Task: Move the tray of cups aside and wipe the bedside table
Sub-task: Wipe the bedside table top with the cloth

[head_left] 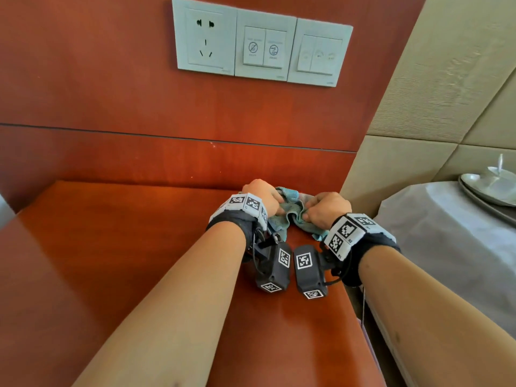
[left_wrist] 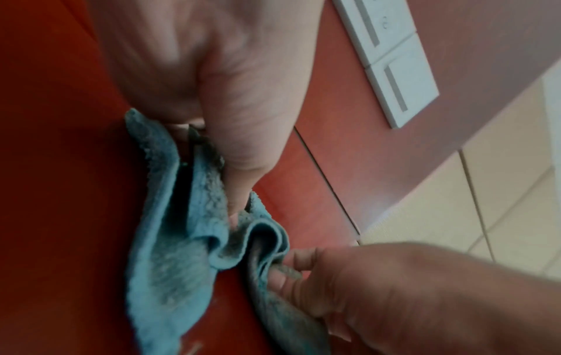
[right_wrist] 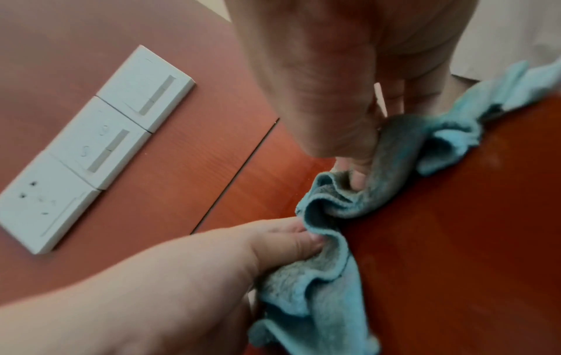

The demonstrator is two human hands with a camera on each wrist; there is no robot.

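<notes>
Both hands pinch a crumpled light-blue terry cloth [head_left: 290,212] lying near the back right corner of the glossy reddish-brown wooden surface [head_left: 117,247]. The left hand [head_left: 261,195] pinches its left part, the right hand [head_left: 326,209] its right part, thumbs against fingers. A grey tray [head_left: 480,195] sits aside on the white-covered bed [head_left: 435,233].

Table [head_left: 111,247] glossy reddish wood; cloth [left_wrist: 170,276] blue fuzzy terry; 3 wall plates [head_left: 259,43] smooth matt white plastic; headboard [head_left: 446,79] beige woven fabric; tray [head_left: 485,191] shiny metal.
</notes>
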